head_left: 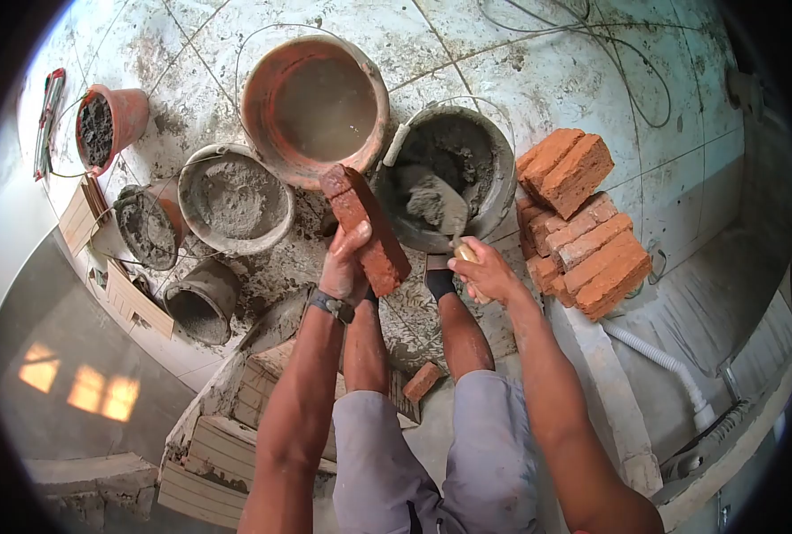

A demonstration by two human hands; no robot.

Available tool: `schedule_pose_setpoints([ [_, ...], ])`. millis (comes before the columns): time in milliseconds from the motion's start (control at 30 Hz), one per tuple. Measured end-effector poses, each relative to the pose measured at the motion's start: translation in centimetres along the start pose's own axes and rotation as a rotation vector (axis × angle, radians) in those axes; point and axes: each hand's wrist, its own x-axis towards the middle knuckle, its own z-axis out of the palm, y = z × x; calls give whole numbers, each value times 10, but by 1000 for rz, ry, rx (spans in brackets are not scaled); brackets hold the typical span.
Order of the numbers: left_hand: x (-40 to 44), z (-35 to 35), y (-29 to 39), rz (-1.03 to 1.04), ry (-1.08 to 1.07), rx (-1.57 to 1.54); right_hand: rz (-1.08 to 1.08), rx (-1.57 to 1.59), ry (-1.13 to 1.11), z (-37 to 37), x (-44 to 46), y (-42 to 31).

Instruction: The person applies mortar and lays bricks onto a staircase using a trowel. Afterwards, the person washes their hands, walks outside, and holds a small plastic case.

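My left hand (346,260) grips a red brick (367,233), held tilted in front of my legs with its far end near the rim of a large water bucket (374,84). In my right hand (485,271) is the wooden handle of a trowel (454,210). The trowel's blade reaches into a dark bucket (505,191) of wet mortar (463,147), and a lump of grey mortar lies on the blade. Fingers of both hands are wrapped round what they hold.
Red bricks (583,240) are stacked to the right. On the left stand a bucket of grey mortar (236,196), smaller buckets (202,298) and an orange bucket (127,116). A broken brick piece (424,381) lies between my legs. A cable (610,40) crosses the dirty tiled floor.
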Motion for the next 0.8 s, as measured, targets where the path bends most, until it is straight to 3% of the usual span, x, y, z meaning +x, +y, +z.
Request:
schedule_pose_setpoints([
  [100,-18,4,-6,-55,-17,-41,67,20,188,4,22,5],
  [167,-32,10,-8,-172,2,-71,65,29,178,7,36,-3],
  [267,-35,4,-29,-150,28,-169,18,165,-18,-2,55,12],
  [433,-38,36,-33,-83,-32,-344,-33,300,-99,-20,-20,21],
  [633,-21,44,-44,-177,-51,-398,-141,-15,3,-21,-84,34],
  [700,-18,54,-45,-214,-79,-414,-347,-291,222,-13,-78,49],
  [800,-10,61,-50,-256,-99,-446,-320,-441,295,-3,-68,51],
])
